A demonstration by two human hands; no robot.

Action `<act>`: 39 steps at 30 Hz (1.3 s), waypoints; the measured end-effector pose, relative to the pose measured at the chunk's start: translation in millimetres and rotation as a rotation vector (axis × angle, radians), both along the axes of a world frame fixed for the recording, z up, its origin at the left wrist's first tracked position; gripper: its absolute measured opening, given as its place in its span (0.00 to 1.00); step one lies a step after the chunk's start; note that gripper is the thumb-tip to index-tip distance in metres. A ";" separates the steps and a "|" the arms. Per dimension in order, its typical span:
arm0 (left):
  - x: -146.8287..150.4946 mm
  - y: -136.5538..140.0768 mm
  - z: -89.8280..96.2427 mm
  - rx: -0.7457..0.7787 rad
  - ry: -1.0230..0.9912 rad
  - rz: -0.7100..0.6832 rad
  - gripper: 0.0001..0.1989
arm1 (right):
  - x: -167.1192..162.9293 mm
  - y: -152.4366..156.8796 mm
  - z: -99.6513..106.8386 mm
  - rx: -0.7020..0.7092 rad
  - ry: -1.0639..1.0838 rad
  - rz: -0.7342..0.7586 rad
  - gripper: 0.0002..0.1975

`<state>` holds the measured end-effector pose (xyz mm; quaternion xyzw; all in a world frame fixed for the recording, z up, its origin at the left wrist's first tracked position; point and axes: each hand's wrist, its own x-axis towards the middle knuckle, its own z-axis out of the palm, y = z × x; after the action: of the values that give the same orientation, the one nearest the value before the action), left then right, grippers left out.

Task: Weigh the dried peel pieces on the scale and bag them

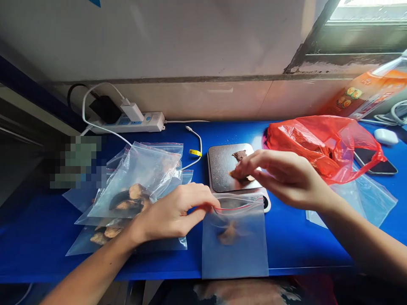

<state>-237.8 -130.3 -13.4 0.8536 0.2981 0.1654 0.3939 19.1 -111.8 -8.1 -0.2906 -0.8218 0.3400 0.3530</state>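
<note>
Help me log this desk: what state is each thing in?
Front zip bag: open, brown piece inside
Left hand: pinching its rim
Scale: bearing brown pieces
Right hand: over scale, grip unclear
Stacked bags: some filled
Red bag: crumpled
White charger: plugged in
Tagged cable: end loose
Phone: screen dark
White case: shut

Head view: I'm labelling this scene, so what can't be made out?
In the head view:
- Scale: front strip mostly hidden by the clear bag.
- Brown piece inside that bag: blurred.
- Right hand: blurred fingertips obscure its grip.
- Dark flat device: partly covered by red bag.
</note>
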 end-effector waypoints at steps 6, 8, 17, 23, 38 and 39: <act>-0.1 -3.0 -2.0 0.022 -0.086 0.014 0.13 | -8.7 -25.1 12.8 -0.008 -0.131 0.225 0.10; 0.2 -3.9 -2.3 0.023 -0.104 0.007 0.13 | -6.3 -25.4 5.6 0.101 -0.133 0.114 0.10; 1.8 -7.9 -1.5 0.029 -0.071 0.020 0.12 | 18.2 -11.4 -55.6 0.405 -0.427 -0.256 0.11; 4.3 -11.6 -1.1 0.069 -0.037 0.023 0.12 | 8.6 -27.8 -17.4 0.086 -0.208 -0.227 0.08; 1.0 -12.8 -3.6 0.107 -0.024 0.003 0.12 | 9.4 17.1 -26.8 0.295 -0.396 -0.266 0.12; 0.8 -12.9 -3.8 0.110 -0.028 0.007 0.12 | 13.0 22.3 -31.4 0.326 -0.412 -0.225 0.13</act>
<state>-237.0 -143.2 -17.2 0.8706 0.2859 0.1947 0.3498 32.1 -89.4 -39.5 -0.3822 -0.8826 0.0962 0.2562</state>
